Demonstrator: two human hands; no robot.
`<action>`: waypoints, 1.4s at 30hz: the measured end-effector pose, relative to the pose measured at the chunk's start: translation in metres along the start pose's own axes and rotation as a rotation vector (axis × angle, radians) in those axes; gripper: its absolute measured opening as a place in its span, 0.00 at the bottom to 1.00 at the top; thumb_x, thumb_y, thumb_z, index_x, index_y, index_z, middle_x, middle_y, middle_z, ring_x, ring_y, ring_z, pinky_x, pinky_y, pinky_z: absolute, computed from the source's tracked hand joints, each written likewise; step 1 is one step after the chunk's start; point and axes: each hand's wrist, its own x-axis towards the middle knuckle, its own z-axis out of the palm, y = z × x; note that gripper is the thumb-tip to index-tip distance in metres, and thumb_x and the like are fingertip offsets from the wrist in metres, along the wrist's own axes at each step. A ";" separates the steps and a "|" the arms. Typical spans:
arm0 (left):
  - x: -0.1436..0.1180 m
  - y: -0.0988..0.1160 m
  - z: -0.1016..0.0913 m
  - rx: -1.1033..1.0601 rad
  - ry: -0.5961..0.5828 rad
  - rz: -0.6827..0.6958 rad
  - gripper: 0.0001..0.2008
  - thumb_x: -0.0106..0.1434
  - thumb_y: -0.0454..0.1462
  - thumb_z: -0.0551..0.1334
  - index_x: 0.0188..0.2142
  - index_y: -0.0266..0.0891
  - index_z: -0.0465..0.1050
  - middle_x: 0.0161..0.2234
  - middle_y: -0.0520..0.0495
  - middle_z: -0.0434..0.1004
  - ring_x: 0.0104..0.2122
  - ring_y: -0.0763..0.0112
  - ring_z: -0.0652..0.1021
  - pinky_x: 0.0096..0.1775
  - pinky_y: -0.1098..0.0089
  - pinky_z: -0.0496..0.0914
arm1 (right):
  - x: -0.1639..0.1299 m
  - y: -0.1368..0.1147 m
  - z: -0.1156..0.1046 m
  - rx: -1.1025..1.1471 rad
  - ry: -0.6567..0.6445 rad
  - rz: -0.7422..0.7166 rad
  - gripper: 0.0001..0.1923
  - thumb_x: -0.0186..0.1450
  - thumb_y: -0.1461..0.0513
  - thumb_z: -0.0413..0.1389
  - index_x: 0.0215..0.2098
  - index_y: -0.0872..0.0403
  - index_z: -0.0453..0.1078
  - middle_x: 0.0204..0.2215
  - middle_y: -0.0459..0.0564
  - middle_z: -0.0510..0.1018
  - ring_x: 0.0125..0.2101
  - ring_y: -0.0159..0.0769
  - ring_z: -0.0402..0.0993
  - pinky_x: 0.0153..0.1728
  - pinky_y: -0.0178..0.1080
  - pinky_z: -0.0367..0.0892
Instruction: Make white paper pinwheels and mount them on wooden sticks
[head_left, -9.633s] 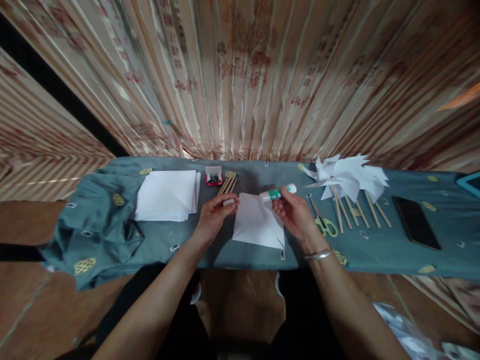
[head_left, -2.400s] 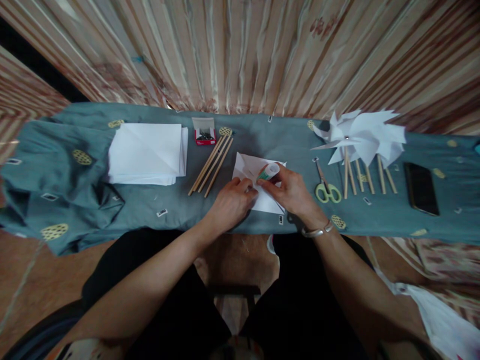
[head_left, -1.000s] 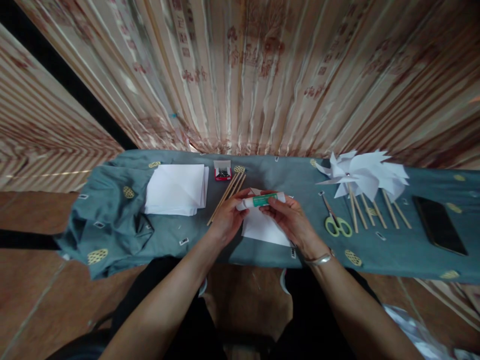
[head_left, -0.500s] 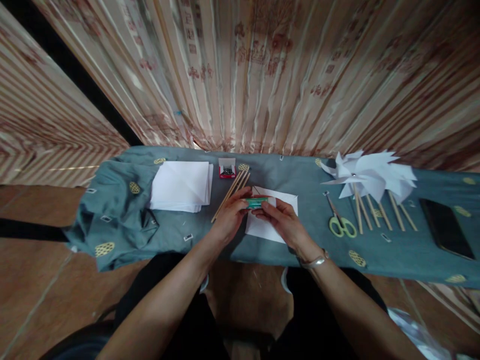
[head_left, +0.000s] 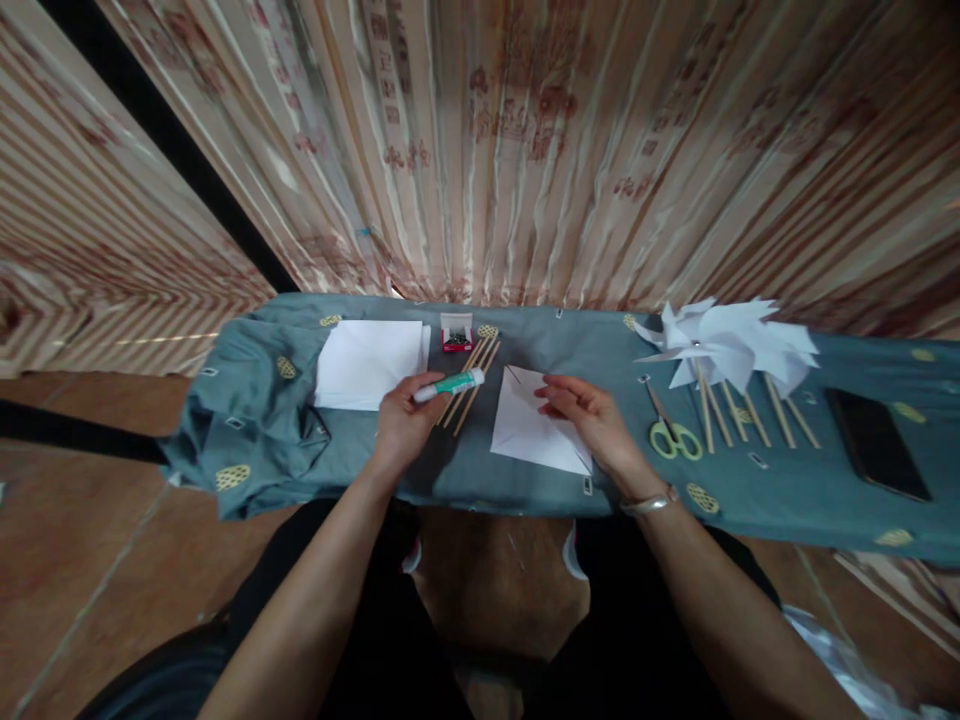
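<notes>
My left hand (head_left: 403, 420) is closed around one end of a green and white glue stick (head_left: 457, 384), which points to the right above some wooden sticks (head_left: 477, 388). Over the right part of a white paper sheet (head_left: 529, 430) with crease lines hovers my right hand (head_left: 583, 408), its fingers loosely curved and apart. I see nothing between them; whether they touch the sheet I cannot tell. Behind the wooden sticks stands a small red and white box (head_left: 457, 345) holding small dark metal bits.
A stack of white paper (head_left: 369, 362) lies left. To the right are green-handled scissors (head_left: 675, 438), several white paper pinwheels (head_left: 739, 340) on wooden sticks, and a black phone (head_left: 877, 443). A patterned green cloth (head_left: 442, 485) covers the table; a curtain (head_left: 510, 180) hangs behind.
Both hands were together at the glue stick above the sheet. They have moved apart: the left carried the glue stick leftward, while the right let go and stays over the sheet.
</notes>
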 end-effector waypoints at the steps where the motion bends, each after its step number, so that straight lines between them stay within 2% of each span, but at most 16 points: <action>1: 0.001 -0.004 -0.006 0.122 0.038 0.052 0.15 0.52 0.40 0.66 0.40 0.39 0.76 0.36 0.48 0.78 0.35 0.66 0.75 0.42 0.66 0.69 | 0.002 0.002 -0.009 -0.051 0.033 -0.047 0.19 0.51 0.52 0.67 0.38 0.52 0.77 0.29 0.45 0.83 0.26 0.30 0.77 0.31 0.35 0.71; 3: 0.002 -0.012 -0.018 0.372 0.050 0.150 0.13 0.55 0.39 0.63 0.41 0.39 0.75 0.40 0.45 0.77 0.40 0.61 0.75 0.46 0.63 0.68 | 0.002 0.004 -0.026 -0.202 0.080 -0.129 0.19 0.54 0.52 0.66 0.40 0.52 0.77 0.30 0.46 0.83 0.28 0.33 0.77 0.33 0.37 0.72; 6: 0.000 -0.021 -0.029 0.671 -0.017 0.267 0.13 0.57 0.35 0.60 0.42 0.39 0.74 0.41 0.42 0.76 0.45 0.56 0.74 0.50 0.58 0.67 | -0.005 0.003 -0.048 -0.540 0.114 -0.260 0.15 0.58 0.54 0.63 0.41 0.49 0.77 0.33 0.48 0.83 0.32 0.39 0.78 0.39 0.43 0.72; 10: -0.009 -0.017 -0.028 0.875 -0.001 0.404 0.17 0.58 0.35 0.61 0.48 0.37 0.72 0.48 0.38 0.74 0.50 0.50 0.71 0.52 0.51 0.66 | -0.020 -0.002 -0.068 -0.799 0.079 -0.328 0.10 0.61 0.56 0.58 0.40 0.46 0.79 0.39 0.49 0.83 0.40 0.47 0.79 0.47 0.51 0.70; 12: -0.018 -0.011 -0.016 0.867 -0.013 0.514 0.18 0.60 0.37 0.61 0.51 0.37 0.71 0.52 0.37 0.71 0.53 0.50 0.69 0.52 0.50 0.65 | -0.027 -0.002 -0.072 -0.828 0.025 -0.333 0.12 0.63 0.57 0.56 0.42 0.45 0.78 0.42 0.49 0.82 0.45 0.48 0.78 0.51 0.53 0.68; 13: -0.024 -0.008 -0.006 0.829 -0.076 0.583 0.17 0.61 0.37 0.61 0.50 0.38 0.71 0.52 0.37 0.71 0.52 0.51 0.69 0.52 0.51 0.65 | -0.029 0.000 -0.073 -0.830 -0.007 -0.341 0.13 0.64 0.57 0.54 0.44 0.46 0.78 0.44 0.49 0.82 0.47 0.47 0.77 0.53 0.53 0.67; 15: -0.036 -0.003 0.018 0.717 -0.311 0.696 0.15 0.63 0.37 0.61 0.48 0.37 0.72 0.51 0.37 0.73 0.51 0.55 0.70 0.53 0.53 0.65 | -0.033 0.005 -0.072 -0.818 -0.074 -0.366 0.14 0.65 0.59 0.53 0.46 0.46 0.77 0.47 0.49 0.81 0.50 0.45 0.75 0.56 0.52 0.65; 17: -0.046 -0.001 0.045 0.655 -0.479 0.720 0.17 0.61 0.39 0.64 0.49 0.38 0.73 0.52 0.37 0.72 0.52 0.54 0.70 0.53 0.52 0.66 | -0.035 0.010 -0.070 -0.821 -0.122 -0.383 0.16 0.66 0.61 0.52 0.48 0.46 0.76 0.51 0.49 0.78 0.54 0.43 0.71 0.59 0.52 0.62; 19: -0.052 -0.001 0.068 0.661 -0.576 0.702 0.20 0.59 0.39 0.65 0.51 0.39 0.71 0.54 0.36 0.71 0.54 0.51 0.68 0.53 0.49 0.65 | -0.036 0.015 -0.067 -0.845 -0.142 -0.385 0.17 0.65 0.62 0.51 0.49 0.47 0.75 0.54 0.50 0.76 0.57 0.43 0.68 0.60 0.53 0.60; 23: -0.051 -0.001 0.090 0.710 -0.666 0.699 0.17 0.61 0.37 0.63 0.50 0.37 0.72 0.50 0.36 0.73 0.51 0.53 0.70 0.51 0.51 0.67 | -0.035 0.018 -0.067 -0.867 -0.151 -0.373 0.18 0.65 0.63 0.50 0.50 0.47 0.75 0.55 0.51 0.75 0.57 0.44 0.68 0.61 0.53 0.60; 27: -0.047 -0.001 0.092 0.780 -0.721 0.794 0.09 0.66 0.36 0.57 0.42 0.36 0.74 0.41 0.39 0.76 0.44 0.56 0.73 0.46 0.57 0.70 | -0.034 0.018 -0.071 -0.852 -0.155 -0.357 0.18 0.65 0.63 0.49 0.49 0.49 0.75 0.54 0.53 0.76 0.56 0.45 0.69 0.60 0.54 0.61; 31: -0.048 -0.001 0.090 0.782 -0.703 0.812 0.12 0.69 0.34 0.52 0.37 0.37 0.75 0.35 0.41 0.76 0.40 0.60 0.74 0.42 0.62 0.71 | -0.036 0.018 -0.075 -0.824 -0.169 -0.354 0.19 0.64 0.65 0.48 0.48 0.49 0.75 0.53 0.53 0.76 0.56 0.44 0.70 0.60 0.54 0.60; 34: -0.053 0.000 0.083 0.768 -0.687 0.801 0.13 0.69 0.35 0.51 0.36 0.37 0.74 0.35 0.41 0.76 0.39 0.61 0.74 0.41 0.64 0.71 | -0.042 0.014 -0.075 -0.780 -0.212 -0.315 0.21 0.62 0.67 0.50 0.49 0.47 0.75 0.55 0.51 0.74 0.57 0.43 0.68 0.61 0.53 0.59; 38: -0.066 0.002 0.066 0.710 -0.718 0.818 0.11 0.69 0.34 0.52 0.38 0.36 0.73 0.35 0.43 0.76 0.38 0.63 0.74 0.40 0.65 0.72 | -0.056 0.005 -0.067 -0.725 -0.326 -0.222 0.22 0.57 0.67 0.59 0.50 0.46 0.74 0.60 0.52 0.69 0.61 0.47 0.62 0.60 0.53 0.59; 40: -0.070 0.002 0.059 0.692 -0.728 0.816 0.10 0.69 0.34 0.53 0.39 0.35 0.73 0.36 0.43 0.76 0.38 0.63 0.74 0.41 0.65 0.72 | -0.061 0.003 -0.061 -0.708 -0.350 -0.208 0.20 0.56 0.64 0.64 0.46 0.45 0.76 0.59 0.52 0.70 0.60 0.47 0.64 0.59 0.53 0.61; 42: -0.072 0.002 0.056 0.683 -0.734 0.806 0.10 0.69 0.34 0.53 0.39 0.35 0.73 0.36 0.43 0.76 0.39 0.64 0.74 0.41 0.65 0.73 | -0.065 0.006 -0.055 -0.671 -0.342 -0.221 0.13 0.56 0.61 0.65 0.40 0.45 0.78 0.53 0.50 0.75 0.56 0.45 0.68 0.57 0.52 0.63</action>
